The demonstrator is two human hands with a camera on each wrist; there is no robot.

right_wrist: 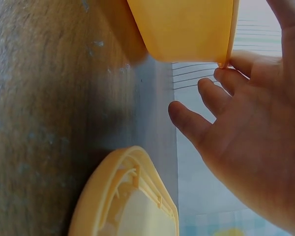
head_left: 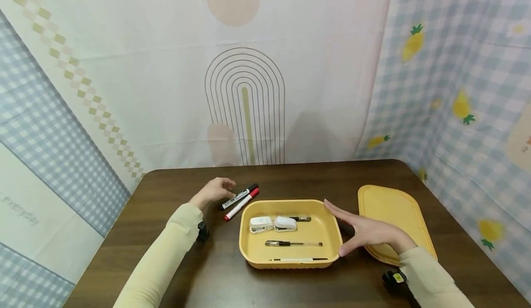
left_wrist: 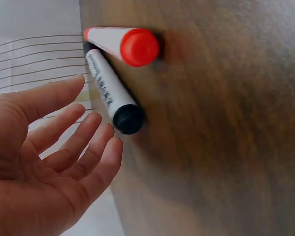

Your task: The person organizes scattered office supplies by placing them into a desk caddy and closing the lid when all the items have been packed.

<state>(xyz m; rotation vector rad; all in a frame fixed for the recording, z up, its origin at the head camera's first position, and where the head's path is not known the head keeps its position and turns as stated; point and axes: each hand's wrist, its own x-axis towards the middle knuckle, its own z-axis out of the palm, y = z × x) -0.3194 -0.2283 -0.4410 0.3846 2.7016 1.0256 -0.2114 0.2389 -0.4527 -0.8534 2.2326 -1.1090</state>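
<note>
My left fingers [left_wrist: 106,160] hang loose, holding nothing, by the black marker [left_wrist: 109,86], its lettering unclear; it lies on the desk [head_left: 290,292] beside the red marker [head_left: 242,205]. My right fingers [head_left: 340,212], outspread, touch the box [head_left: 290,265]. Wall cloth [head_left: 20,234] reads "everyday."

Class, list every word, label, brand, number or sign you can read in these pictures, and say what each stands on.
"everyday": on the left wall cloth.
Black marker: lettering along the barrel, too blurred to read.
Red marker: no lettering can be made out.
Right wall cloth: marks at the picture's edge, too small to read.
</note>
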